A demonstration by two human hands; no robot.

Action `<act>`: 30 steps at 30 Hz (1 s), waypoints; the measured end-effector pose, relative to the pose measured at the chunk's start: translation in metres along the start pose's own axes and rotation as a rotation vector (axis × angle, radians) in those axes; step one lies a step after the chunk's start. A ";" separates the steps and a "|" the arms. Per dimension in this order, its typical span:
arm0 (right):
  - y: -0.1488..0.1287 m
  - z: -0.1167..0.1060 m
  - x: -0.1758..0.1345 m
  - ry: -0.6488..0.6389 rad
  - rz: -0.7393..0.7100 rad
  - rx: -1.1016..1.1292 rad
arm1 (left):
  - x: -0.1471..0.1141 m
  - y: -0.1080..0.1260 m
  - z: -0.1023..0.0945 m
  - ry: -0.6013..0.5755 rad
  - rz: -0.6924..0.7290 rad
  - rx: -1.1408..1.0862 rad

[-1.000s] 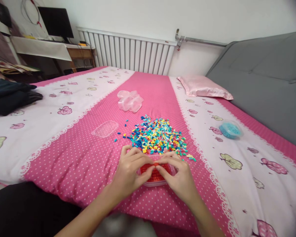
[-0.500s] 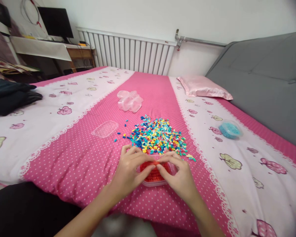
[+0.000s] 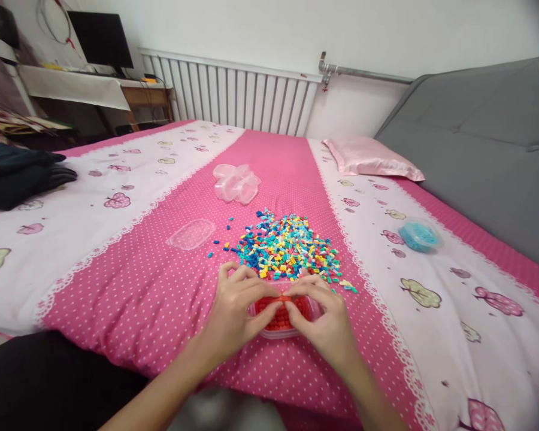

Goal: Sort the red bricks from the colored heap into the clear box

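Observation:
My left hand and my right hand meet above a clear plastic container at the near side of the bed. Thumb and forefinger of each are pinched on small red building bricks held between them; how many is too small to tell. Packed inside the container are many red bricks, partly covered by my fingers. Just beyond lies a loose pile of small bricks in blue, teal, yellow, white and red.
A clear lid lies left of the pile. Farther back are several stacked clear containers. To the right stands a container of light-blue bricks. A pink pillow and dark clothing lie on the bed.
My fingertips have shifted slightly around the red bricks, leaving a bit more of them visible. Everything else stays in place.

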State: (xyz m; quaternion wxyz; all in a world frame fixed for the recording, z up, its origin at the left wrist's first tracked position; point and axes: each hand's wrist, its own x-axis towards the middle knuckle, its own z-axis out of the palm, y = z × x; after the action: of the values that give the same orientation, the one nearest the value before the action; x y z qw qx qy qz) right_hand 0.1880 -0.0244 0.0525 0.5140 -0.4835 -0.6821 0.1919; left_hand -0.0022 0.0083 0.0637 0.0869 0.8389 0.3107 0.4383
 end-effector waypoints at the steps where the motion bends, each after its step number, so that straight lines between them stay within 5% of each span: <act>1: -0.001 0.001 0.000 0.006 -0.004 0.003 | 0.000 0.001 -0.001 0.006 0.004 -0.001; 30: 0.010 0.004 -0.005 0.019 0.082 0.018 | -0.004 -0.003 0.006 0.007 -0.015 0.034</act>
State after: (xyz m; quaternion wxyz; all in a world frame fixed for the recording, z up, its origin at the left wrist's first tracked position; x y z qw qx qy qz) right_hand 0.1889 -0.0230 0.0408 0.5165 -0.5082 -0.6550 0.2142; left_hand -0.0004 0.0089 0.0567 0.0751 0.8363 0.3248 0.4353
